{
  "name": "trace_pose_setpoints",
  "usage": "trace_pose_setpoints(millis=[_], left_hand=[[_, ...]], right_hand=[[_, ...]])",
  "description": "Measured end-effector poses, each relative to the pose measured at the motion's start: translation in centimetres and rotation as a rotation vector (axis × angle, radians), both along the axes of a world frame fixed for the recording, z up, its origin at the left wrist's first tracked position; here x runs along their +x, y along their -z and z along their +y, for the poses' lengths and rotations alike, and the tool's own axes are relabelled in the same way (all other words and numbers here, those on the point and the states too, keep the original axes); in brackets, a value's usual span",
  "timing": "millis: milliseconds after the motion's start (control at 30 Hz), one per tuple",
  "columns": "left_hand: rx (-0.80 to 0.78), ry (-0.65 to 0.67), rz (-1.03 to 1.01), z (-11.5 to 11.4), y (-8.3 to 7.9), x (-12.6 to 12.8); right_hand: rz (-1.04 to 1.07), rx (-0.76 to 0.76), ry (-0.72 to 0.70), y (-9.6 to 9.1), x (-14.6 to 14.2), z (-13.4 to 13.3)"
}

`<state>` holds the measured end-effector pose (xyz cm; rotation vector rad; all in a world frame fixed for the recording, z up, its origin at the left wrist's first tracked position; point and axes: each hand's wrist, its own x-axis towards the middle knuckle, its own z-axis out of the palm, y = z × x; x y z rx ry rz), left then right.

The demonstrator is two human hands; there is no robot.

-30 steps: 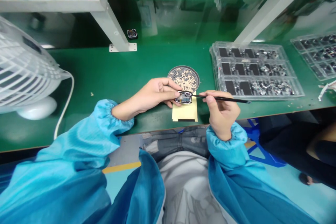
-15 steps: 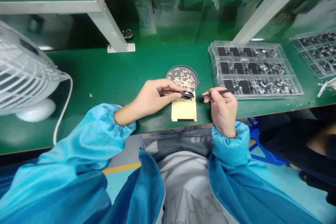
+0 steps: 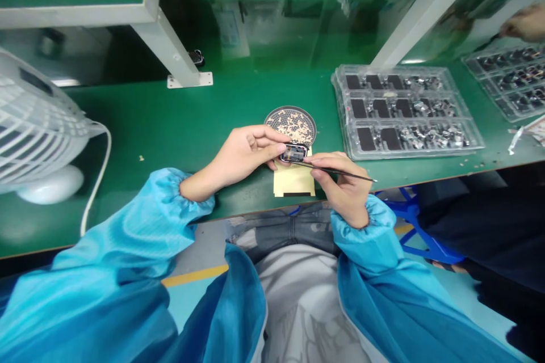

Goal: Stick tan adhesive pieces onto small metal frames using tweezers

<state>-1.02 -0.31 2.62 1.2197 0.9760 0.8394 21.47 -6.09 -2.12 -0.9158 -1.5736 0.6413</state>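
My left hand [image 3: 242,153] is closed, thumb and fingers pinching a small smartwatch case [image 3: 294,152] by its left end. The case is tilted so that its open inside, with dark parts and a silvery rim, faces me. A thin dark rod-like tool [image 3: 340,171] lies across my right hand [image 3: 344,188], which is closed on it. Its left end reaches the lower edge of the case, and its pale tip points right, away from the case. Below the case a yellow paper pad [image 3: 293,182] lies on the bench.
Just behind the case sits a round perforated dish [image 3: 315,130] with many small pale bits. To the right stands a clear compartment tray [image 3: 462,144] of parts, with a second tray [image 3: 494,91] farther right. A white fan [image 3: 42,130] occupies the left; another person's hand [image 3: 528,24] shows upper right.
The watch case has turned from edge-on to show its open inside. My right hand has moved closer to it, and the tool now slopes down to the right. Another person's hand has appeared.
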Motion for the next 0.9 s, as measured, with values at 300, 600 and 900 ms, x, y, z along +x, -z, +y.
trace_pose_setpoints(millis=[300, 600, 900], left_hand=[[0.024, -0.010, 0.028, -0.1, 0.4, 0.1], [0.050, -0.053, 0.077, -0.5, 1.0, 0.2], [0.031, -0.151, 0.026, -0.6, 0.9, 0.2]], right_hand=[[-0.066, -0.030, 0.020, -0.1, 0.0, -0.1], [-0.005, -0.134, -0.005, -0.2, 0.4, -0.4], [0.286, -0.323, -0.029, 0.5, 0.3, -0.3]])
